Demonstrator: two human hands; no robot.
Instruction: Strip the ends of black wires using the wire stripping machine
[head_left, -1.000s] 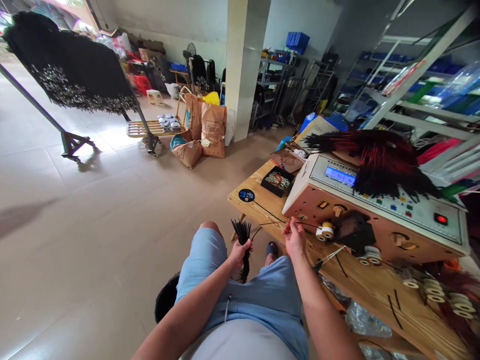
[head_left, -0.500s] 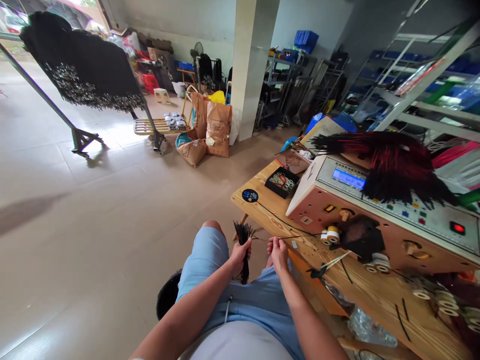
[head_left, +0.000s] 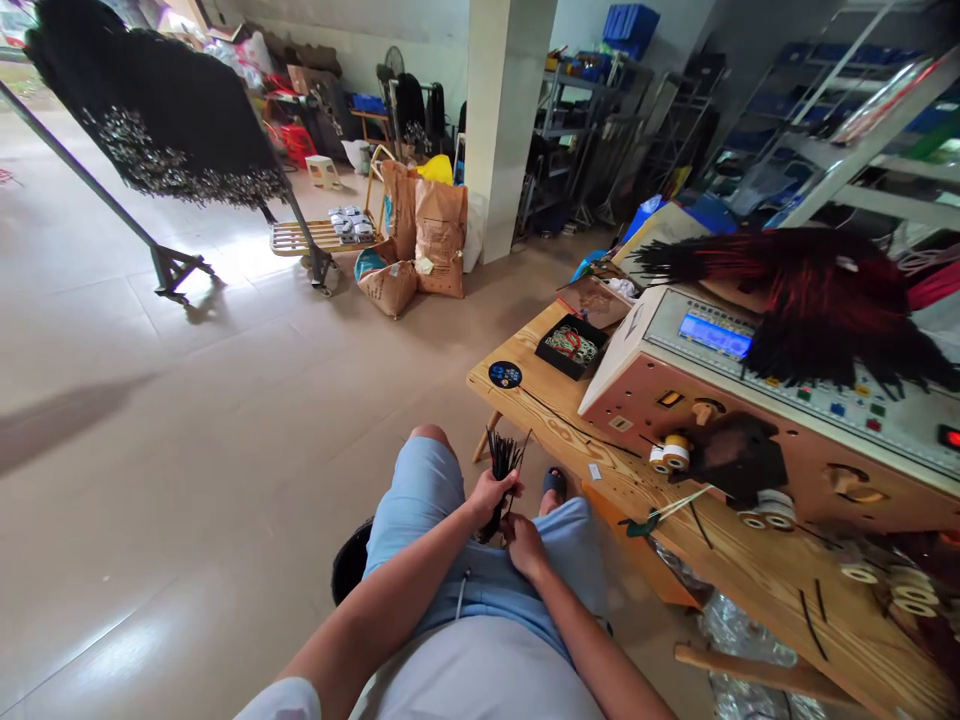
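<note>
A bundle of short black wires (head_left: 505, 460) stands upright over my lap, its loose ends fanning out at the top. My left hand (head_left: 493, 494) is closed around its middle. Just below and to the right, my right hand (head_left: 524, 545) has its fingers pinched at the bundle's lower part. A single black wire (head_left: 526, 446) leans apart from the others and runs down toward that pinch. The right fingertips are partly hidden, as is the lower end of the bundle.
A wooden table (head_left: 551, 420) at my right carries a machine (head_left: 637, 390) with a blue display and white rollers (head_left: 670, 455). Dark red and black wires (head_left: 817, 290) lie on top of it. A black box (head_left: 572, 345) sits near the table's far end. Paper sacks (head_left: 440, 240) stand beyond.
My right hand has come from the machine's rollers leftward to the bundle, bringing the single wire with it. The left hand still grips the bundle. The view has shifted slightly.
</note>
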